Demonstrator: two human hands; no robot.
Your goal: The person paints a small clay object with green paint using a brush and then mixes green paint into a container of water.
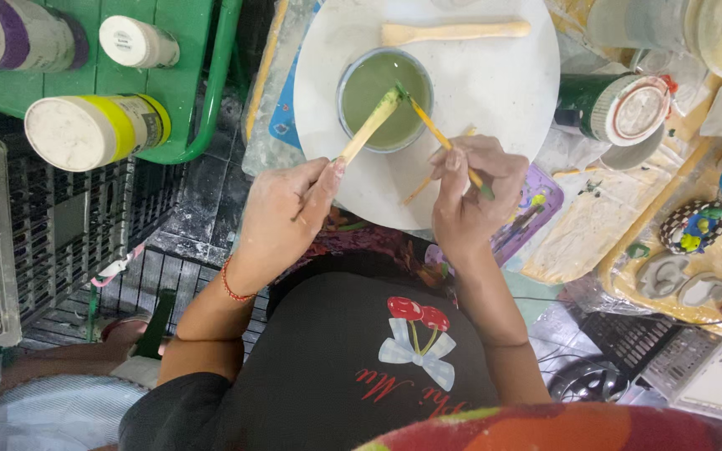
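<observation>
A bowl sits on the round board in front of me, with a spatula lying on the board behind it. My left hand holds a stick whose tip is over the bowl; my right hand holds a brush just beside it. Jars lie on a rack to the left, a can to the right of the board

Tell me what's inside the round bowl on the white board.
The bowl holds green paint; the stick and brush tips meet over it. The bottom is hidden.
</observation>
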